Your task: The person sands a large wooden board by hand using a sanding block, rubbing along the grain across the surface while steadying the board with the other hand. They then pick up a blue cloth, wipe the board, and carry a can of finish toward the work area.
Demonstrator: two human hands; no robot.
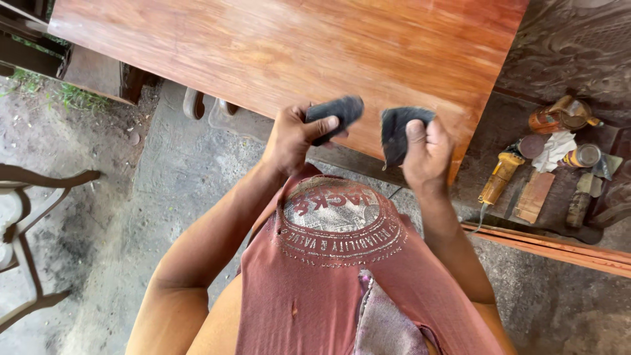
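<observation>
My left hand (292, 139) grips a dark grey, worn piece of sandpaper (338, 112), rolled or folded, with the thumb across it. A second dark grey piece of sandpaper (394, 131) is pinched flat between the thumb and fingers of my right hand (426, 151). Both hands are raised in front of my chest, a little apart, just at the near edge of a large reddish-brown wooden tabletop (296, 46). The two pieces do not touch each other.
On the ground at right lie a yellow angle grinder (499, 177), a small wooden block (534, 196), a white rag (554, 148), tins (559, 117) and a sanding disc. A wooden chair frame (26, 223) stands at left. A timber strip (559, 246) lies at right.
</observation>
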